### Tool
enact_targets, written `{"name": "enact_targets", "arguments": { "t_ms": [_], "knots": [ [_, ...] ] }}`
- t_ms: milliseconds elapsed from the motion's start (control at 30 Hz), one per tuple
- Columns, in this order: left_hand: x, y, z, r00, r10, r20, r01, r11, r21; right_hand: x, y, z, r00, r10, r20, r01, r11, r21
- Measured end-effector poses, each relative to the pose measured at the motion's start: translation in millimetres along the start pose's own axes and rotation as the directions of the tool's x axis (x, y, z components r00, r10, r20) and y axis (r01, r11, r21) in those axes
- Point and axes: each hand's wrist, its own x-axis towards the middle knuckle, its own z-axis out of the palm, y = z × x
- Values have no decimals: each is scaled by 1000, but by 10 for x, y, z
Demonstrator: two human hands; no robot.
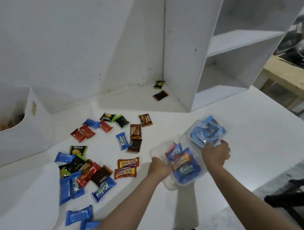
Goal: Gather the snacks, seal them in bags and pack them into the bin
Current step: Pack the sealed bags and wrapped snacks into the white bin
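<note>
My left hand grips the near bag at its left edge, and my right hand grips its right side, fingers curled where it meets the far bag. Both bags are clear plastic and lie on the white table, touching each other, right of the loose snacks.

The near bag is stuffed with mixed wrappers: blue ones, one reading "Kalpa", and a red-and-yellow one whose writing is too blurred to read for certain. The far bag holds only light-blue packets; I cannot count them.

Loose on the table lie many more. Two red "beng-beng" bars sit side by side, left of my left hand. A blue "Kalpa" stands alone mid-table, with two more Kalpa wrappers in the near-left heap. Brown "Nextar" packs number two that I can read, with a dark brown pack just below them. Green-and-black Nextar packs show at three spots. Three small red bars lie near the bin. Two plain blue packets lie nearest me.

The white bin stands at far left, well apart from the bags. Two more snacks lie back in the corner beside a white shelf.
</note>
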Motion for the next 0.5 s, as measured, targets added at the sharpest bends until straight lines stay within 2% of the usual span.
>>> {"name": "enact_targets", "arguments": {
  "t_ms": [67, 133, 233, 333, 400, 500],
  "knots": [
    [21, 27, 112, 999, -35, 25, 37, 995, -98, 156, 39, -30, 990, 124, 65, -130, 988, 83],
    [59, 52, 171, 999, -39, 31, 44, 985, -165, 252, 96, -17, 975, 167, 143, -181, 980, 85],
    [80, 123, 183, 1000, -12, -1, 11, 991, -136, 325, 116, 40, 965, 175, 195, -199, 974, 111],
    [146, 158, 149, 999, 6, -44, -10, 995, -99, 393, 104, 52, 949, 197, 244, -253, 942, 222],
    [203, 173, 106, 997, 10, -77, -18, 995, -97, 409, 84, -15, 952, 140, 274, -217, 936, 276],
    [274, 177, 30, 995, -2, -96, -8, 993, -114, 382, 58, -166, 943, -75, 325, -30, 951, 309]
  ]
}}
